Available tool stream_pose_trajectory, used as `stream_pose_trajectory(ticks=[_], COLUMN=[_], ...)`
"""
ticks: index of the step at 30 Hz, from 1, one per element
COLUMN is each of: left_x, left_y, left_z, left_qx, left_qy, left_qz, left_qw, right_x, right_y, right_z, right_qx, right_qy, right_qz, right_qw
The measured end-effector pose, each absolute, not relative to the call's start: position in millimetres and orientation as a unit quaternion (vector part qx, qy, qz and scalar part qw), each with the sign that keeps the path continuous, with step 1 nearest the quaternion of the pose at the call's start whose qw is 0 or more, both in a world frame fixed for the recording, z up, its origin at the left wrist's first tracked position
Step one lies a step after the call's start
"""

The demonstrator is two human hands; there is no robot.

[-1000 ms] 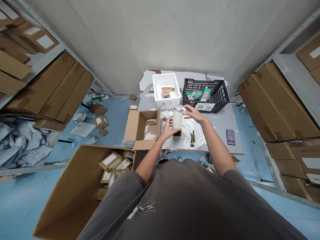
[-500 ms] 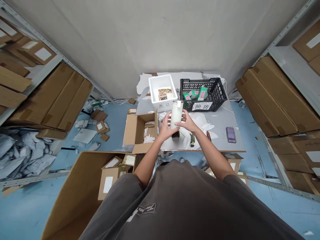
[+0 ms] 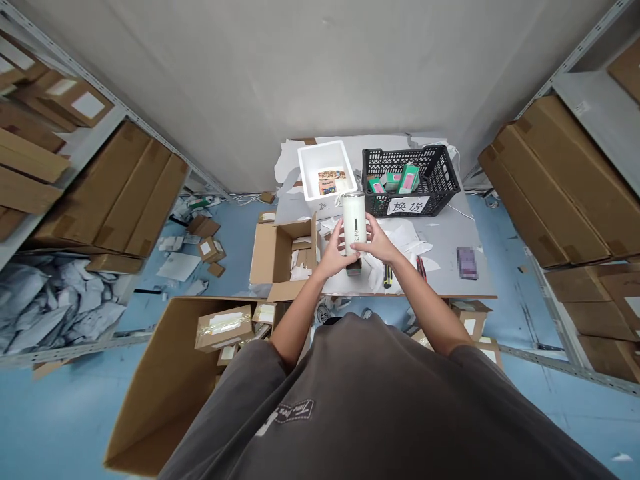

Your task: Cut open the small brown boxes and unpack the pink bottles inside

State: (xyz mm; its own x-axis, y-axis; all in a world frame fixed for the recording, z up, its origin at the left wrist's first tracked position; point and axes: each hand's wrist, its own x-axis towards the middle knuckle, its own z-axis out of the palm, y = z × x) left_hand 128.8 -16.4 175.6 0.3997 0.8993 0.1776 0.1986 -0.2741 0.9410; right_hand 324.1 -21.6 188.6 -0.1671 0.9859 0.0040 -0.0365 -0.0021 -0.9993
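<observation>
Large carton: near left, gaping, taped parcels inside
Cutter: loose, beside the right forearm
Small box: mostly hidden below the pale cup; whether they touch I can't tell
Left hand: fingers parted, curled round the cup's left
Right hand: fingers bent against its right, thumb across the front
Pale cup: upright, unwrapped already, it seems; dark lettering now faces the wearer, where half a second ago that side looked plain
White bin, black crate: far, the cup in neither as yet
</observation>
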Motion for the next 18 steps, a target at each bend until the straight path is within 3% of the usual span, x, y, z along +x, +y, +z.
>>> stream_pose_trajectory(ticks=[5, 14, 18], left_x=[135.5, 132.8, 137.1], left_y=[-21.2, -19.9, -24.2], left_z=[179.4, 180.3, 183.4], left_qx=[0.711, 0.723, 0.695], left_qy=[0.454, 0.445, 0.435], left_qz=[0.392, 0.371, 0.382], left_qw=[0.367, 0.375, 0.427], right_x=[317.0, 323.8, 318.9], right_y=[-24.2, -26.4, -31.8], right_z=[184.9, 177.7, 181.7], right_qx=[-0.464, -0.484, -0.469], right_qy=[-0.516, -0.514, -0.517], right_qz=[0.532, 0.512, 0.525], right_qw=[0.485, 0.490, 0.487])
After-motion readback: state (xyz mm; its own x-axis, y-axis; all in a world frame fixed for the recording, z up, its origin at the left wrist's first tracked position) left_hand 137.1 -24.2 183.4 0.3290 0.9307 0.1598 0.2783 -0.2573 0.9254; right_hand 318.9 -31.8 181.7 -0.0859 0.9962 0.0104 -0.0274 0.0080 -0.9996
